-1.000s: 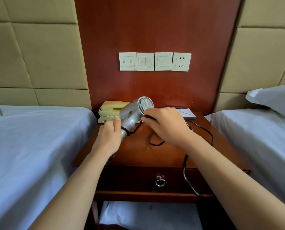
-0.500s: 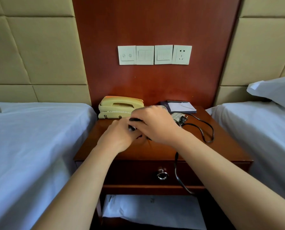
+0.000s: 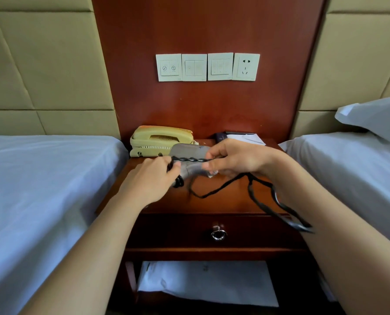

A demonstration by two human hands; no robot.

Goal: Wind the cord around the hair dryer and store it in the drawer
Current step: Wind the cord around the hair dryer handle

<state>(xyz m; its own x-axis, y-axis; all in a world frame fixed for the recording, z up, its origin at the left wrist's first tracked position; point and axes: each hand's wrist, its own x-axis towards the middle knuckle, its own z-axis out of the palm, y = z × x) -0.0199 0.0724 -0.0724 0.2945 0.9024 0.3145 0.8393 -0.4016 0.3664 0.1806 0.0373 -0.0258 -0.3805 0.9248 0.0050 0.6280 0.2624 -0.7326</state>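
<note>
A silver hair dryer (image 3: 189,153) is held just above the wooden nightstand (image 3: 212,202). My left hand (image 3: 150,178) grips its handle end, where black cord is bunched. My right hand (image 3: 237,159) pinches the twisted black cord (image 3: 191,159), pulled taut across the dryer's body. The rest of the cord (image 3: 264,202) hangs in loops under my right wrist and trails over the nightstand's front edge. The drawer (image 3: 216,231) below, with a metal ring pull, is closed.
A yellow telephone (image 3: 161,140) stands at the nightstand's back left, a notepad (image 3: 246,138) at the back right. Beds with white sheets flank both sides. Wall switches and a socket (image 3: 246,67) are above. White paper lies on the lower shelf (image 3: 207,283).
The dryer has been lowered and laid flat between my hands. My right hand moved right, drawing a stretch of cord across the body. The loose cord has swung toward the front right.
</note>
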